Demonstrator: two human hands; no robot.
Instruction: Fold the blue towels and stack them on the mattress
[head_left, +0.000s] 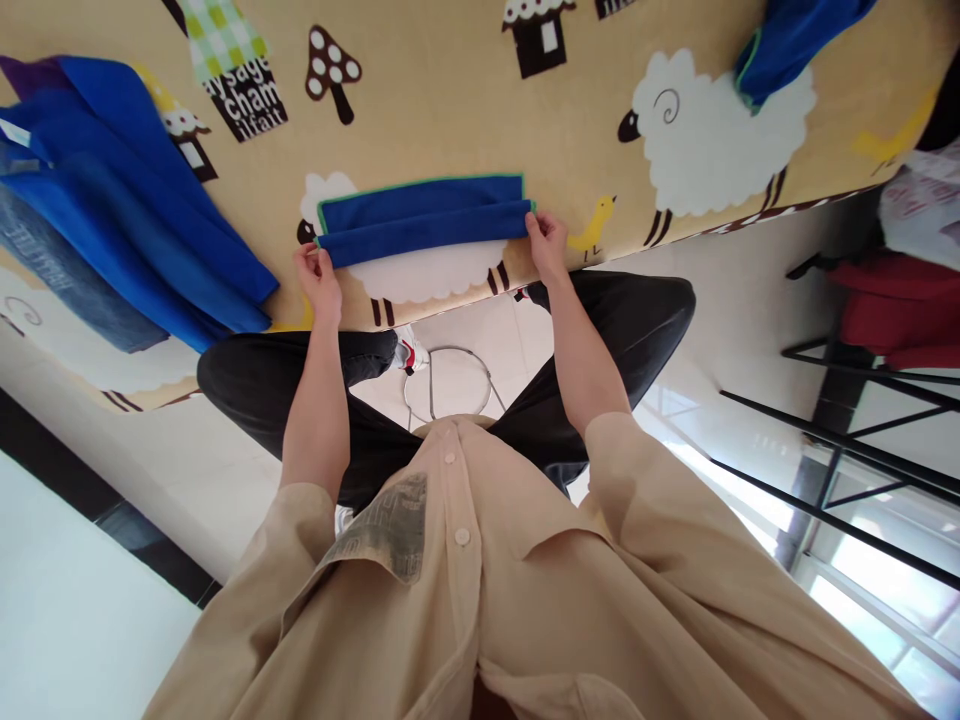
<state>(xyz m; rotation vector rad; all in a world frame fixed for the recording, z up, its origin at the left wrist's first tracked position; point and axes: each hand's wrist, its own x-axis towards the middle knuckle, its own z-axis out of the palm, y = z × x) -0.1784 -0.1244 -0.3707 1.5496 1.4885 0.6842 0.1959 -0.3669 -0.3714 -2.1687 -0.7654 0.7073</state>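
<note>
Beige shirt [540, 600], blue cloth [431, 230] lengthwise left to right, fingers [325, 264] pinching both ends

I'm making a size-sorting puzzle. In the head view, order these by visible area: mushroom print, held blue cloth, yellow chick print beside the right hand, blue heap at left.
1. Blue heap
2. Held blue cloth
3. Mushroom print
4. Yellow chick print
</note>
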